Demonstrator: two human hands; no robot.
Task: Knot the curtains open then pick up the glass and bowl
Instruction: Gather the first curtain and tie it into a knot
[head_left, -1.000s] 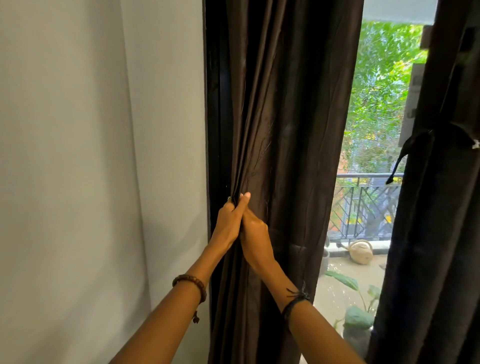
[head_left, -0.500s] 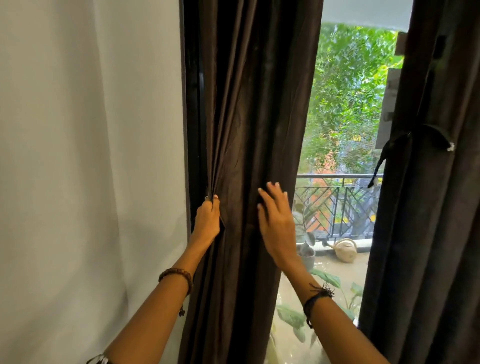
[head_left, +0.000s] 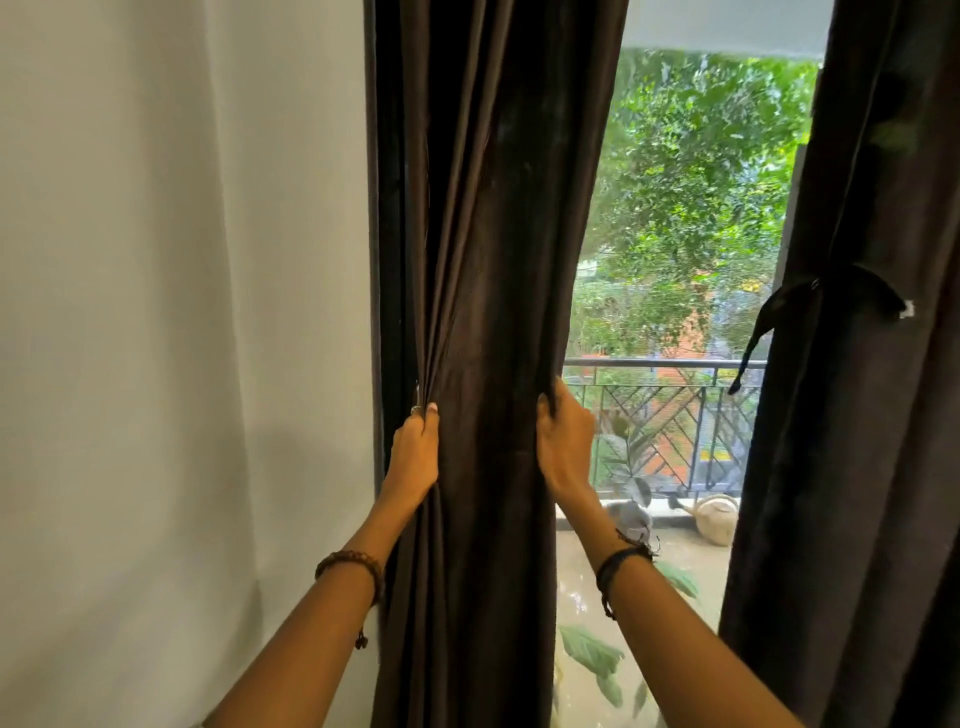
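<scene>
Stood facing a window w/ two dark brown curtains. Left curtain (head_left: 488, 322) hung from top of frame to bottom, bunched into long vertical folds, just right of the grey wall (head_left: 156, 312) and dark window frame (head_left: 373, 208). Left hand (head_left: 415, 452) gripped the curtain's left edge, fingers curled round a pinch of gathered folds, ring visible on one finger. Right hand (head_left: 563, 441) gripped the curtain's right edge at abt the same height, fingers wrapped behind the fabric, thumb in front. Both hands apart, w/ the width of the gathered cloth between them. Beaded bracelet (head_left: 350, 564) on left wrist, dark cord band (head_left: 621, 558) on right wrist. Right curtain (head_left: 857, 415) hung at far right, cinched partway up by a dark tie (head_left: 810, 306) w/ one loose end dangling toward the glass. Between the curtains, daylight: green trees (head_left: 701, 182), a metal balcony railing (head_left: 665, 364) w/ diagonal lattice, a pale watering can (head_left: 719, 519) on the balcony floor near the right curtain, and large green leaves (head_left: 592, 649) low down by the right forearm. Glass and bowl not in view. Left curtain not yet knotted.
</scene>
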